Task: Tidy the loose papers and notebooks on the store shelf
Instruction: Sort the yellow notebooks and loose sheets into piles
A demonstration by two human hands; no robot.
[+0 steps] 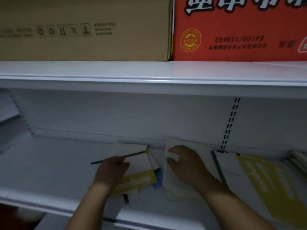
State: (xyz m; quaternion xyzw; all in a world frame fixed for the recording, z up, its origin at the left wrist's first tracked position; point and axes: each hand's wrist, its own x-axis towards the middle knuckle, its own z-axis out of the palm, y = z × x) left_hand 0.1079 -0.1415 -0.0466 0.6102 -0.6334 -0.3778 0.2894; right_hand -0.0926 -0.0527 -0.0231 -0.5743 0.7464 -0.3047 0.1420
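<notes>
On the white lower shelf [54, 165] lies a loose pile of notebooks. My left hand [112, 170] pinches a white notebook with a dark spine [132, 155], lifted above a yellow-and-white notebook [137, 180]. A blue corner [157, 183] pokes out beneath the pile. My right hand [186, 165] grips the top of a pale sheet of paper [172, 185] that lies in the middle of the shelf, thumb on its left edge.
A leaning stack of white and yellow notebooks [265, 180] fills the shelf's right side, with more book edges [297, 158] at far right. The upper shelf [149, 75] carries a brown carton [83, 29] and a red carton [240, 29]. A slotted upright [230, 123] runs down the back wall.
</notes>
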